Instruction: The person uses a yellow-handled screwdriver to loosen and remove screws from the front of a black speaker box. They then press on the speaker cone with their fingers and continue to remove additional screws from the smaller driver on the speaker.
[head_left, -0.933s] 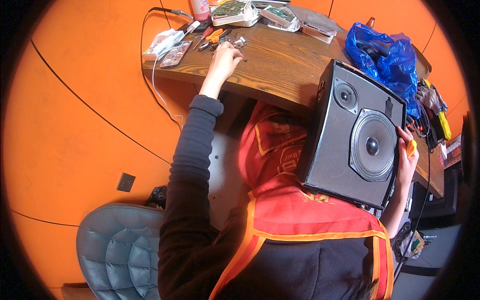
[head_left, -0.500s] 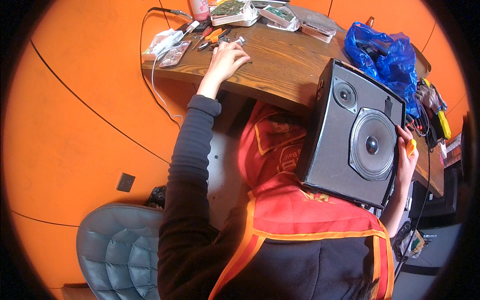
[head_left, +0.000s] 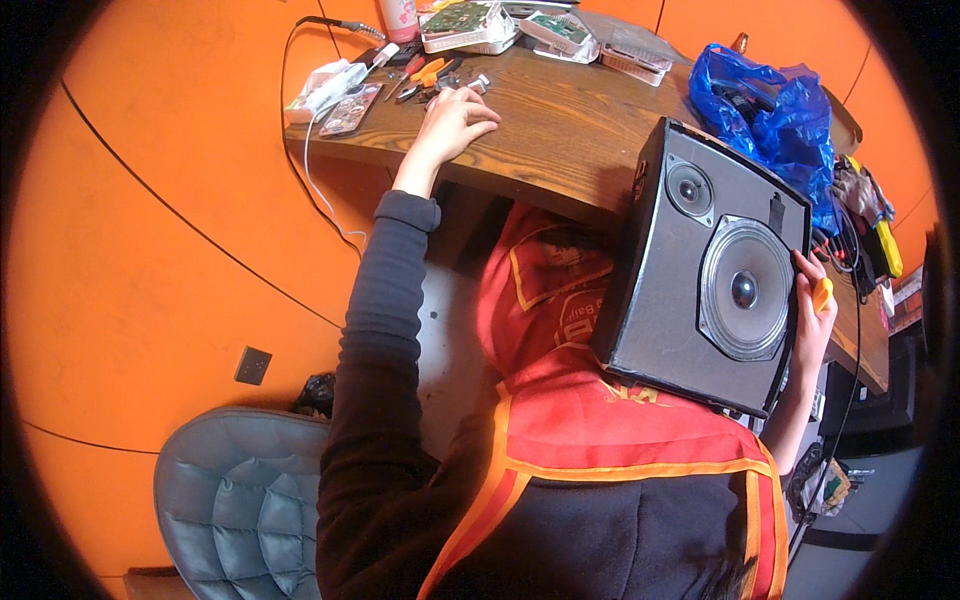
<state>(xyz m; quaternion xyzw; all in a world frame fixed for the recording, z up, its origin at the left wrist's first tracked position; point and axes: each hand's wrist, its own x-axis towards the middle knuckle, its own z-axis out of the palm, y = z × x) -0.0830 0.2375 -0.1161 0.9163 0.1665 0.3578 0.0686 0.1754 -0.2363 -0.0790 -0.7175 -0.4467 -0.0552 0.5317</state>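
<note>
A black speaker cabinet (head_left: 650, 290) leans tilted on my lap against the table edge. Its front carries a large round woofer (head_left: 745, 289) and a smaller cone driver (head_left: 690, 188) near the top. My right hand (head_left: 814, 305) grips the cabinet's right edge, with an orange-handled tool (head_left: 822, 295) tucked between the fingers; the rest of that tool is hidden. On the wooden table (head_left: 570, 125), my left hand (head_left: 457, 122) rests palm down, fingers loosely bent and apart. Beside it are small metal parts (head_left: 479, 84) and orange-handled pliers (head_left: 430, 73). The fingertips are partly hidden.
A phone (head_left: 352, 108), a white power strip (head_left: 335, 88) and a red screwdriver (head_left: 405, 75) lie at the table's left. Circuit boards in white trays (head_left: 470, 42) stand at the back. A blue plastic bag (head_left: 765, 120) sits at right, a grey chair (head_left: 245, 505) at lower left.
My left hand shifts very slightly on the table, its fingers drawing back a little from the small metal parts. The speaker cabinet and my right hand stay in place.
</note>
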